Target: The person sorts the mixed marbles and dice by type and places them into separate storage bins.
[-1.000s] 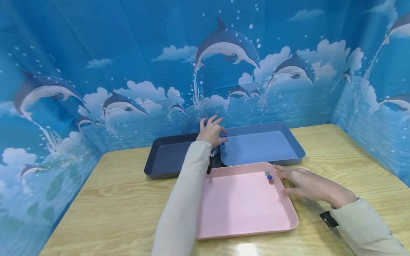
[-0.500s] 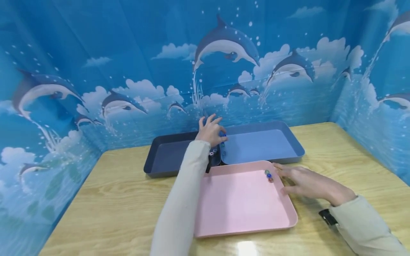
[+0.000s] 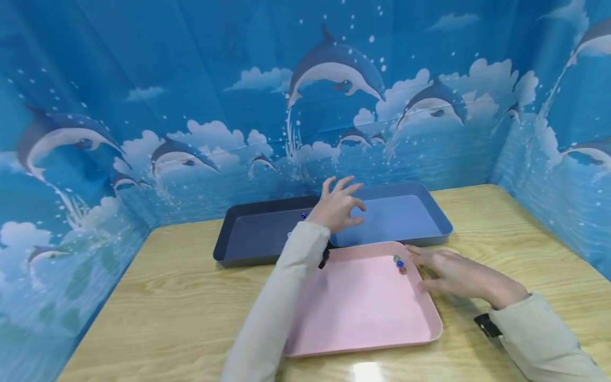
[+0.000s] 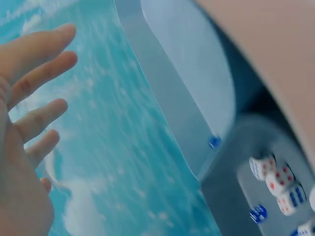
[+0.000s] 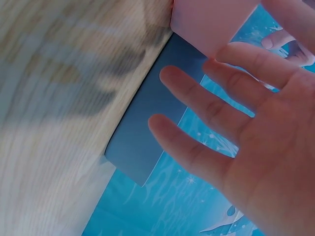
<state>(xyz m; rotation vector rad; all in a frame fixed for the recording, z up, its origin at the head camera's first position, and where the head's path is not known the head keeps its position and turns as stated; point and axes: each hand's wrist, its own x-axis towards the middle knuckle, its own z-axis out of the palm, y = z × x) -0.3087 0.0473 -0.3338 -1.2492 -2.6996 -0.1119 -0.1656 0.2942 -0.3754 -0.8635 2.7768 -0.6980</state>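
Note:
My left hand (image 3: 335, 209) is over the left part of the blue tray (image 3: 436, 212), fingers spread and a gap between thumb and forefinger. A blue marble (image 4: 214, 142) lies in a corner of that tray. Beside it, the dark tray (image 3: 231, 233) holds white dice (image 4: 278, 181) and a blue die with white pips (image 4: 258, 214); in the head view my left arm covers part of this tray. My right hand (image 3: 451, 275) rests at the right rim of the pink tray (image 3: 363, 313), fingers extended. Inside near that rim, green, blue (image 3: 400, 263) and reddish marbles form a short row.
All the trays stand on a wood-grain table (image 3: 167, 297), the pink one in front of the other two. A curtain (image 3: 229, 95) printed with dolphins and clouds hangs behind and at both sides.
My left hand has moved right, off the blue marbles at the blue tray's left edge, and its thumb and forefinger have parted. More dice show in the dark tray. My right hand has stayed put.

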